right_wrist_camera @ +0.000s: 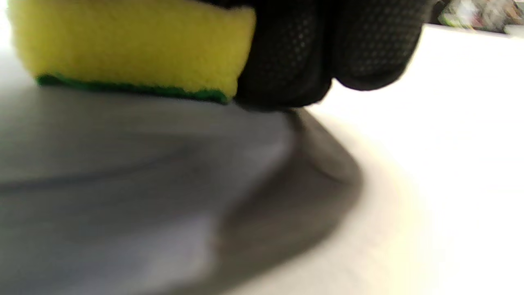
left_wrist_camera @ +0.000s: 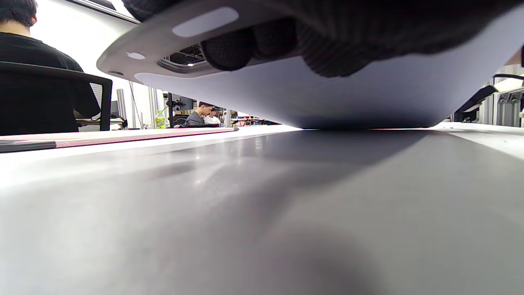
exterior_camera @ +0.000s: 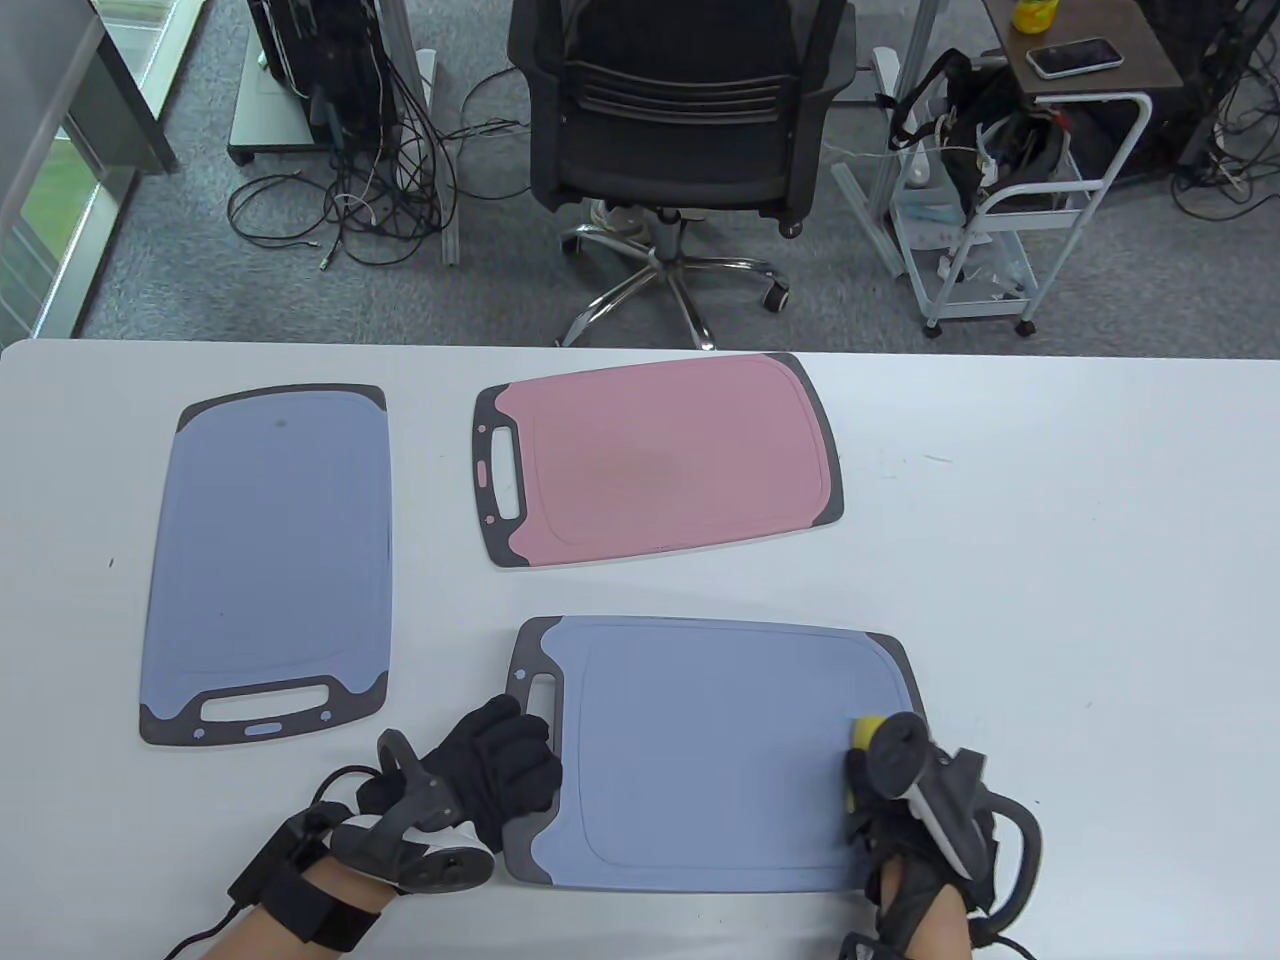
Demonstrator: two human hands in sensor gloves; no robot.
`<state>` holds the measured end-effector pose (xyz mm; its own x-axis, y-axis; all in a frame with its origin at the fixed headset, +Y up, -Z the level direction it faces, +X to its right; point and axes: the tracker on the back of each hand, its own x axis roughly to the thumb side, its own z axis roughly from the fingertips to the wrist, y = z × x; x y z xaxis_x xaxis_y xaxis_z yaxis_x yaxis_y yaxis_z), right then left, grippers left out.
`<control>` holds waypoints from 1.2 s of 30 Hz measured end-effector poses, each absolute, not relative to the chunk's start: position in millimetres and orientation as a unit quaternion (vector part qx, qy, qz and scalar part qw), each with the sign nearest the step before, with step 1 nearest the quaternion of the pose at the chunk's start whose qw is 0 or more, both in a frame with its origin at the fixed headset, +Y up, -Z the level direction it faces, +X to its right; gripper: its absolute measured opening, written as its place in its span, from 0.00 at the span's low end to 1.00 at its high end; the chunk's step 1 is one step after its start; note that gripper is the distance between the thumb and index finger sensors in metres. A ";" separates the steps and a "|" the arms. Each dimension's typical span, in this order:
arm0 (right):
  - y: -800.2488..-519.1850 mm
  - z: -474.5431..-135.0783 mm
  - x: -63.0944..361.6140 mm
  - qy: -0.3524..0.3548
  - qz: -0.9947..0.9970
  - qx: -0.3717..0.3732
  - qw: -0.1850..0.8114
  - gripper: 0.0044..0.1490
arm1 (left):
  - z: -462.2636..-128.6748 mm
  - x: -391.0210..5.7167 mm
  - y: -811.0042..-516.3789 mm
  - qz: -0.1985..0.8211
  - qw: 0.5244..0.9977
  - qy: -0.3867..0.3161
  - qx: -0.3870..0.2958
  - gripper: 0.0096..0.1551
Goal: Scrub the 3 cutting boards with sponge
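From above, our left hand (exterior_camera: 505,765) grips the near blue plastic cutting board (exterior_camera: 700,750) by its grey handle end, steadying it at the white table's (exterior_camera: 1050,560) front edge. The left wrist view shows that end lifted, fingers (left_wrist_camera: 229,51) curled beneath. In the right wrist view, our right hand (right_wrist_camera: 327,53) grips the yellow-green sponge (right_wrist_camera: 131,45) against the board's right corner.

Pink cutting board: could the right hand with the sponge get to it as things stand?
Probably yes. The pink cutting board lies flat with nothing on it, and bare table separates it from the right hand, which grips the sponge on the near blue board.
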<state>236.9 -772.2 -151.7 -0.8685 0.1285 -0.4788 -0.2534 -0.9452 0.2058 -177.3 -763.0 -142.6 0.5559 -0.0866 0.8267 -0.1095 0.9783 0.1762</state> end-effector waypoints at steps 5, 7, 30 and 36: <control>-758.9 -160.7 146.7 0.115 0.992 -0.044 0.029 0.49 | -143.9 -178.1 -763.3 0.012 0.877 -0.470 0.102 0.24; -752.3 -152.9 87.5 0.085 0.994 0.060 0.035 0.49 | -143.8 -178.0 -763.3 0.010 0.876 -0.471 0.102 0.24; -754.2 -147.8 112.8 0.092 0.995 0.009 0.022 0.49 | -142.9 -176.9 -762.9 0.011 0.876 -0.471 0.105 0.24; -732.8 -114.8 -0.9 0.053 0.967 0.241 -0.056 0.50 | -143.0 -177.2 -763.0 0.014 0.876 -0.471 0.105 0.24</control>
<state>-0.9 -732.8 -114.8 -0.8776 -0.0825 0.4722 0.1338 -0.9881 0.0761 -177.2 -763.0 -143.0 0.5554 -0.0736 0.8283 -0.1241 0.9776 0.1701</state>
